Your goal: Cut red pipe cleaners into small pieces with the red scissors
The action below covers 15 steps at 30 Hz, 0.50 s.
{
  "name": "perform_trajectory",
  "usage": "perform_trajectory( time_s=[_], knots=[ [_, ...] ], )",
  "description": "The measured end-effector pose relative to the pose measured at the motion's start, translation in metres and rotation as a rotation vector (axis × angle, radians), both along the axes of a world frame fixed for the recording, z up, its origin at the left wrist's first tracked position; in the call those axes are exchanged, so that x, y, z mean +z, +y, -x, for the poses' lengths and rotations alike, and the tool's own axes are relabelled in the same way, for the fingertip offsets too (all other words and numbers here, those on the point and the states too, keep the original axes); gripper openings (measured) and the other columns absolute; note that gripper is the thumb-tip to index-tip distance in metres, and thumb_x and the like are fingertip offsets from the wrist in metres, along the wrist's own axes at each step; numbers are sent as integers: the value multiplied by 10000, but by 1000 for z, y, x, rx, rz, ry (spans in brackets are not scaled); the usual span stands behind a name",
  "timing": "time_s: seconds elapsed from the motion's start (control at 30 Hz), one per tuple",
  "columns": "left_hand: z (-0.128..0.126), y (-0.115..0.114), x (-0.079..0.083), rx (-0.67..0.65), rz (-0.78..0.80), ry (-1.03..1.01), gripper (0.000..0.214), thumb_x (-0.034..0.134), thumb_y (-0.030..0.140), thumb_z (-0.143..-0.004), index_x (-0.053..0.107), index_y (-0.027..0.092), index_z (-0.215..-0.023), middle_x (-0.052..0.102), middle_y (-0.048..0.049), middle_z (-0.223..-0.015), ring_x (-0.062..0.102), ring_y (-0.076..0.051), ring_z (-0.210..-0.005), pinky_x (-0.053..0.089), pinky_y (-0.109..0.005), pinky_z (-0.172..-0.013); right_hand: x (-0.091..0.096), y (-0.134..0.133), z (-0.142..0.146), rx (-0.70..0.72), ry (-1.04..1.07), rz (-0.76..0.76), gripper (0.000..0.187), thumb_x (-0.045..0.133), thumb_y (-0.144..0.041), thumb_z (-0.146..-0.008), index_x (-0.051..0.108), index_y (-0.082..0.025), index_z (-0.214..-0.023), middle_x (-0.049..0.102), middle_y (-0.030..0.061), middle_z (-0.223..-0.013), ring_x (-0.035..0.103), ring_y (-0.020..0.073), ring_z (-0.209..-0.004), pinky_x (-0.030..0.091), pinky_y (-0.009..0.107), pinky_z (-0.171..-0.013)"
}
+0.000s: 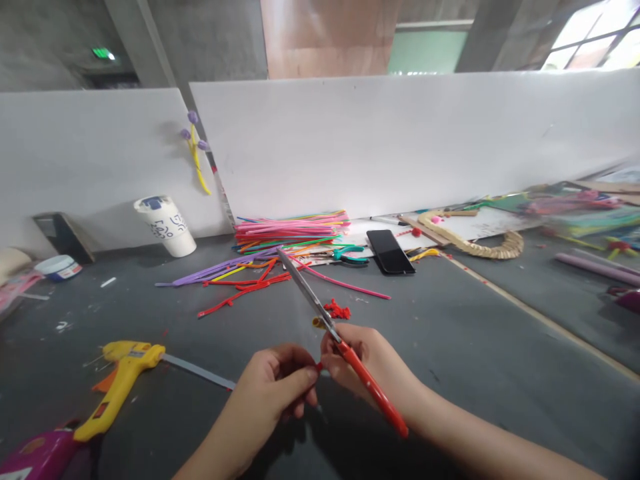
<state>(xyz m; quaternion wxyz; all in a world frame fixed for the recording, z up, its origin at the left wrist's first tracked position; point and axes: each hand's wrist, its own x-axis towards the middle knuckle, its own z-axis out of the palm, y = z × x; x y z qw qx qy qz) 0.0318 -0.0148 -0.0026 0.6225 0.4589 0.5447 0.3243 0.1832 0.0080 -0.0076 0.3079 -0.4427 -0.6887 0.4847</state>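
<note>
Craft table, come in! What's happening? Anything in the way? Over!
Left hand: pinching small red piece. Right hand: holding red-handled scissors. Yellow glue gun left of hands, seemingly not blocking.

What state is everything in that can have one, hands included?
Left hand: fingers pinching a small red piece
Right hand: holding the scissors
Scissors: blades appear closed
Glue gun: lying on its side, glue stick protruding
Pliers: lying down, open or shut unclear
Phone: lying flat, screen dark
White container: standing
Pipe cleaners: piled, some lying loose
</note>
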Motion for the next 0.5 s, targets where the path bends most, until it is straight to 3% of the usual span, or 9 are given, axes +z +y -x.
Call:
perform_trajectory(
  time_s=[0.1,0.3,0.5],
  knots=[
    [3,1,0,63,-18,-9,133,574,273,-686,562,140,-685,522,29,-466,379,-38,-386,217,-143,-381,3,1,-3,7,-76,-62,119,453,-204,-712,398,-167,-614,355,-51,-559,316,70,-517,278,168,-463],
    [22,8,5,238,-175,-78,151,584,308,-694,550,168,-738,546,42,-507,385,-43,-410,247,-140,-387,17,2,-16,105,-421,-118,346,443,-505,-754,428,-179,-636,394,-49,-550,326,77,-501,254,175,-451],
    [29,10,11,364,-270,-75,146,603,289,-672,548,156,-701,535,41,-499,362,-39,-406,247,-144,-392,22,-5,-14,196,-586,-82,401,411,-574,-748,457,-186,-658,458,-31,-542,339,81,-474,247,183,-432]
  ],
)
